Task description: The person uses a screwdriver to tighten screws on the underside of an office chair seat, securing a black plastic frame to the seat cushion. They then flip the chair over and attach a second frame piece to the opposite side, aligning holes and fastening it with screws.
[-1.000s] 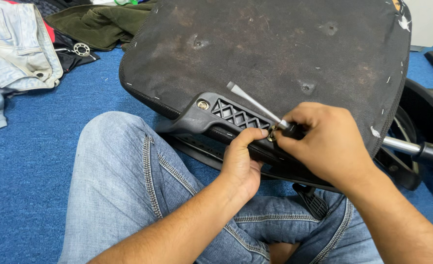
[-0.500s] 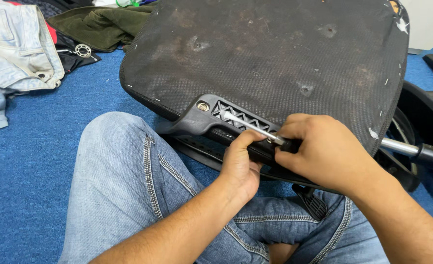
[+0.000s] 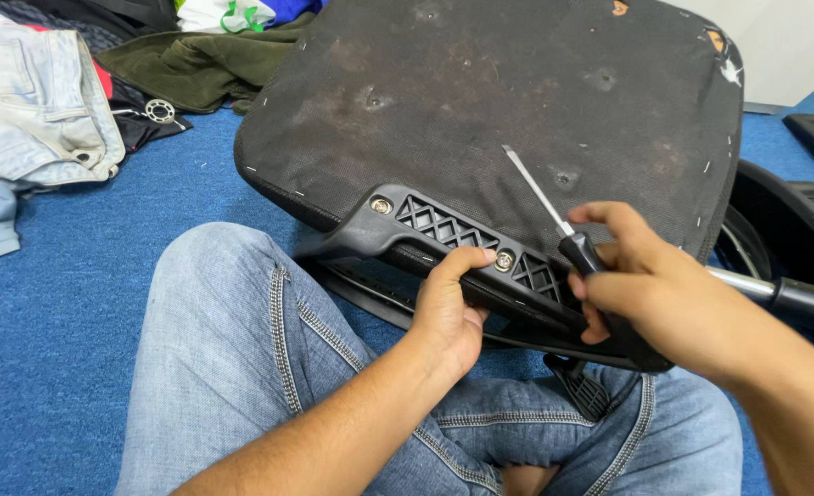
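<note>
Left hand (image 3: 448, 308) gripping black plastic bracket (image 3: 453, 243) on chair seat underside (image 3: 517, 101), thumb beside screw (image 3: 504, 261). Right hand (image 3: 664, 289) at 3 o'clock, grasping screwdriver (image 3: 563, 234), shaft pointing toward 11 o'clock, tip off the screw. Clothes pile (image 3: 39, 101) at 10 o'clock.

blue carpeted floor (image 3: 104, 276) carries a heap of clothing well left of the fingers: pale washed denim jeans (image 3: 30, 101), an olive green garment (image 3: 196, 64), and a small round metal ring (image 3: 160, 111) on black fabric.
</note>
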